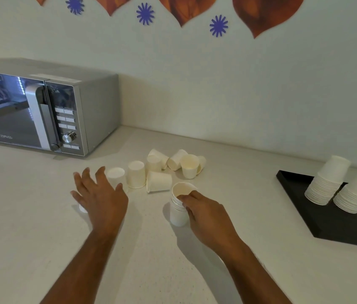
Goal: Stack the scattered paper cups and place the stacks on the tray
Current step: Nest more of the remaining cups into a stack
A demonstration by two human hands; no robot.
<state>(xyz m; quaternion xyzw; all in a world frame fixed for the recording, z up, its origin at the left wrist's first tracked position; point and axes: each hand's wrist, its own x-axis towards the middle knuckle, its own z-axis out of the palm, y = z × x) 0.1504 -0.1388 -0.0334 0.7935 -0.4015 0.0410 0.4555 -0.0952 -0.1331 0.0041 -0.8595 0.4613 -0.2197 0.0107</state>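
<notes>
White paper cups are partly stacked: the right hand grips a short stack standing on the counter, its fingers curled round the rim. Behind it, around nine loose cups wait, some upside down, some on their side. The left hand hovers open, fingers spread, near the nearest loose cup. On the black tray at the right two tall stacks stand already, so I judge the work well past half.

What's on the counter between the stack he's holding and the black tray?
Nothing: the head view shows bare counter between the held stack and the tray.
</notes>
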